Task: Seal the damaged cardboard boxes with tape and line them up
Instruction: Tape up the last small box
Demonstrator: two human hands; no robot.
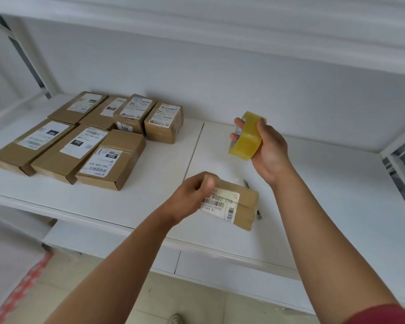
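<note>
Far left: seven labelled boxes are lined up in two rows on the white shelf | Near centre: a small box is touched at its left end by the blurred left hand, fingers curled, grip cannot be told | Right: a tape roll is held raised, clamped between fingers and thumb of the right hand | A dark pen-like tool is lying behind the small box.

The small brown cardboard box near the front edge is matt, with a white paper label and a glossy film of clear tape. The yellowish roll of transparent plastic tape is smooth and shiny. The white bench looks smooth and matt. The seven brown cardboard boxes behind carry white paper labels.
</note>
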